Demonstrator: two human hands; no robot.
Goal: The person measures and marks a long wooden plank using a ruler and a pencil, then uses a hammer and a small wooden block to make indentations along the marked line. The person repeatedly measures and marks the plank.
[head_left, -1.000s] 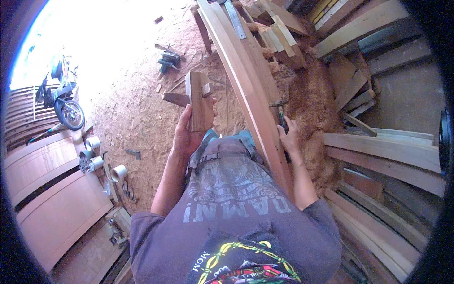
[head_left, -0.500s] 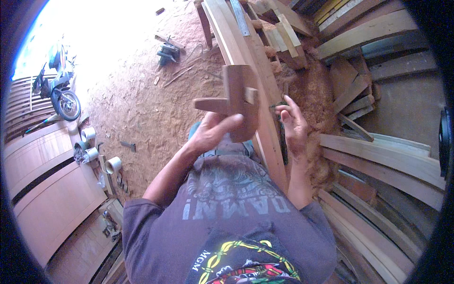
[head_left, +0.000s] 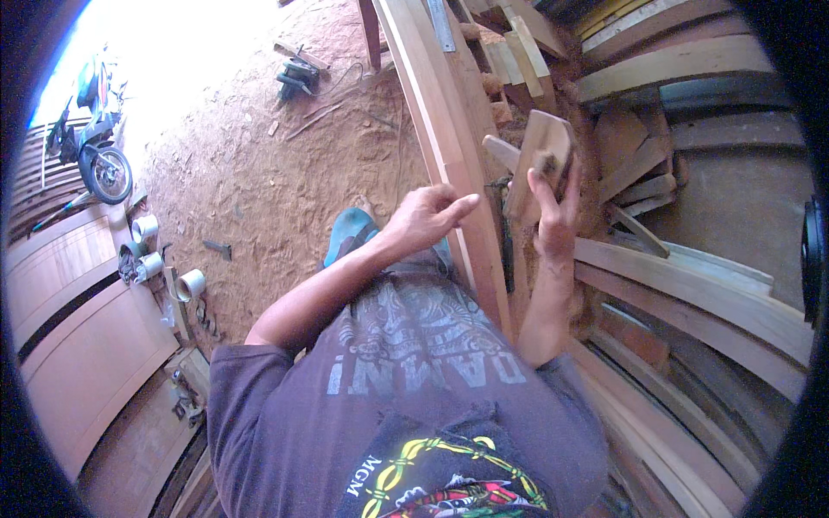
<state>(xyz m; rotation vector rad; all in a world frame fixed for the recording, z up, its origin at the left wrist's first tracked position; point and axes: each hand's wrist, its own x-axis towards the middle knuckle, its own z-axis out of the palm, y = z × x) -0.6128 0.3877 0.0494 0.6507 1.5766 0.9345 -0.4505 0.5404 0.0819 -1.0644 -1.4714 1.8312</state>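
Over the right side of the long timber beam (head_left: 445, 129), my right hand (head_left: 555, 229) grips a wooden hand plane (head_left: 534, 177). It is a thick brown block held up at a tilt, with a dark patch in its face and a pale handle bar (head_left: 501, 152) sticking out to the left. Some of my right fingers are hidden by the block. My left hand (head_left: 427, 216) holds nothing, close to the beam's left edge in front of my waist. Its thumb stretches to the right, and its other fingers are loosely bent and partly hidden.
A metal ruler (head_left: 440, 26) lies on the far part of the beam. Sawn boards (head_left: 691, 281) are stacked at the right. A power tool (head_left: 296, 79) sits on the shaving-strewn floor (head_left: 233, 164). White cans (head_left: 190, 285), wooden panels (head_left: 99, 371) and a motorbike (head_left: 104, 164) stand at the left.
The hand plane has passed from my left hand to my right and moved right, past the beam. My left hand has let go and shifted slightly right. The view has moved a little.
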